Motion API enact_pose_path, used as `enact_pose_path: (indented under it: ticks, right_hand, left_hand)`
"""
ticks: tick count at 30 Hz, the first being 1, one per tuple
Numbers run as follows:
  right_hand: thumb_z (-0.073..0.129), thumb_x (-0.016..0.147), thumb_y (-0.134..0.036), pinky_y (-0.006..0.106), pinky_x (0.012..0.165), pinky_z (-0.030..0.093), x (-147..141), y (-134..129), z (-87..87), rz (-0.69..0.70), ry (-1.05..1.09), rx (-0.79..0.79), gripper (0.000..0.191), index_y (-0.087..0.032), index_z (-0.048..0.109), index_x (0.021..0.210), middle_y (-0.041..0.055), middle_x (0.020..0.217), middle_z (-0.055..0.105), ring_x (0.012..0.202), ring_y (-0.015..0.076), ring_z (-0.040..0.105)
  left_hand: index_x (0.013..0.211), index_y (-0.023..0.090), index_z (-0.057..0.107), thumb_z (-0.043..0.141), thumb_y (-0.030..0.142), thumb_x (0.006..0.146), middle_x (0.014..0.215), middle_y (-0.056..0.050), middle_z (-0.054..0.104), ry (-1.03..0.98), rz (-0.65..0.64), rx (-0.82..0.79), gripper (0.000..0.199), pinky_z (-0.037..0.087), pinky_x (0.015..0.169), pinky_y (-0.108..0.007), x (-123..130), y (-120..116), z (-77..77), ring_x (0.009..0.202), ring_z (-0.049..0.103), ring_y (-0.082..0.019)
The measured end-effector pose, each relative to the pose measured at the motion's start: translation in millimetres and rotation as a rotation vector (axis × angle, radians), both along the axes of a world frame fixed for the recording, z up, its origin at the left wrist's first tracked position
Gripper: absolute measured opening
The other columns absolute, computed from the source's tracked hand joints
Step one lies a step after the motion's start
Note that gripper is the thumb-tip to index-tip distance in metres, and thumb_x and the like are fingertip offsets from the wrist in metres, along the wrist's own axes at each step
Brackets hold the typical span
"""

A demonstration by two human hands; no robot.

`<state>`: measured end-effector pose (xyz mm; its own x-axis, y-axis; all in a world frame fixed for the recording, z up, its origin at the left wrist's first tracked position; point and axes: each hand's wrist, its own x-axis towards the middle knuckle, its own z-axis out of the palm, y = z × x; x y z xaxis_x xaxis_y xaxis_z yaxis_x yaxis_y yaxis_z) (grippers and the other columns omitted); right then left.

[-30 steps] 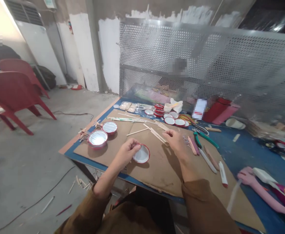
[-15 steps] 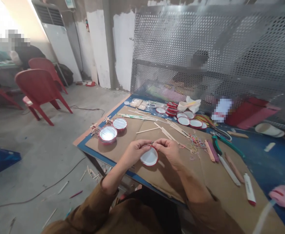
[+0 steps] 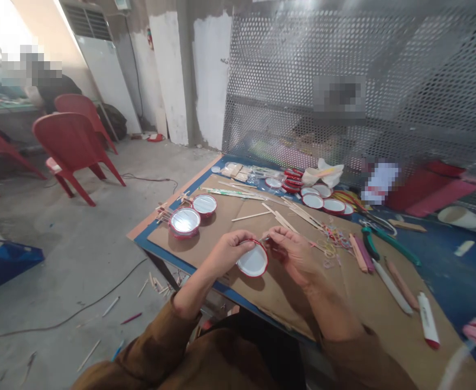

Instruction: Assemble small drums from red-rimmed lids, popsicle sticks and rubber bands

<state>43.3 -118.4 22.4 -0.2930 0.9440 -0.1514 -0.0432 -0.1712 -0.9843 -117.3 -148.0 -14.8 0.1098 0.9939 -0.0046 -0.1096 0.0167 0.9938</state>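
My left hand (image 3: pixel 230 250) grips a round white lid with a red rim (image 3: pixel 253 261) by its upper left edge, fingers behind and thumb in front. Close by on the right, my right hand (image 3: pixel 294 253) is closed in a pinch. A small, thin dark piece (image 3: pixel 265 239) shows between its fingertips and the lid's rim, too small to name. Both hands are above the brown cardboard (image 3: pixel 278 303) that covers the table. To the left lie two round pieces (image 3: pixel 185 221) with red sides, shiny tops and sticks attached.
Thin wooden sticks (image 3: pixel 252 216) and tangled coloured rubber bands (image 3: pixel 331 238) lie beyond my hands. More red-rimmed lids (image 3: pixel 313 201) sit at the back. Rightward are green-handled pliers (image 3: pixel 368 242), a white tube (image 3: pixel 428 319) and clay-like bars. A perforated metal screen (image 3: pixel 278 81) stands behind.
My right hand has drawn a little away to the right from the lid's top edge, with the thin piece at its fingertips. The left hand keeps its hold on the lid.
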Motion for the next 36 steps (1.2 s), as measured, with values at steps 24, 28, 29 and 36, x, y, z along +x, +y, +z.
enact_pose_path:
  ticks: [24, 28, 29, 36]
  right_hand:
    - [0.059, 0.08, -0.037, 0.024, 0.05, 0.04, 14.2, -11.7, -15.8, 0.31, -0.571, 0.343, 0.019, -0.021, 0.069, 0.079, -0.0023, 0.059, 0.064, 0.044, 0.0117, 0.058]
    - [0.06, 0.077, -0.044, 0.023, 0.044, 0.036, 12.8, -15.2, -7.3, 0.275, -0.479, 0.243, 0.025, -0.02, 0.066, 0.077, -0.0014, 0.062, 0.065, 0.037, 0.0099, 0.054]
    - [0.06, 0.076, -0.046, 0.023, 0.041, 0.034, 11.6, -16.6, -4.6, 0.291, -0.429, 0.216, 0.027, -0.019, 0.065, 0.076, -0.001, 0.064, 0.066, 0.035, 0.0091, 0.052]
    - [0.059, 0.076, -0.043, 0.022, 0.041, 0.031, 18.4, -10.3, 8.9, 0.378, -0.572, 0.201, 0.022, -0.021, 0.063, 0.074, -0.0059, 0.05, 0.056, 0.033, 0.0085, 0.049]
  left_hand:
    - [0.085, 0.018, 0.06, 0.052, 0.026, 0.079, 0.077, 0.0, 0.062, 0.047, 0.429, 0.044, 0.013, 0.042, 0.064, -0.022, 8.9, -5.0, -4.7, 0.069, 0.054, -0.012]
    - [0.084, 0.018, 0.06, 0.051, 0.023, 0.08, 0.078, -0.001, 0.064, 0.113, 0.441, 0.067, 0.012, 0.043, 0.067, -0.023, 10.1, -8.4, 1.0, 0.072, 0.056, -0.014]
    - [0.083, 0.018, 0.06, 0.051, 0.023, 0.08, 0.078, -0.001, 0.064, 0.132, 0.452, 0.075, 0.011, 0.043, 0.067, -0.023, 10.3, -9.3, 2.4, 0.073, 0.056, -0.014]
    - [0.081, 0.018, 0.059, 0.051, 0.018, 0.08, 0.077, 0.0, 0.064, 0.173, 0.458, 0.081, 0.008, 0.042, 0.068, -0.023, 10.7, -10.6, 7.1, 0.072, 0.056, -0.014]
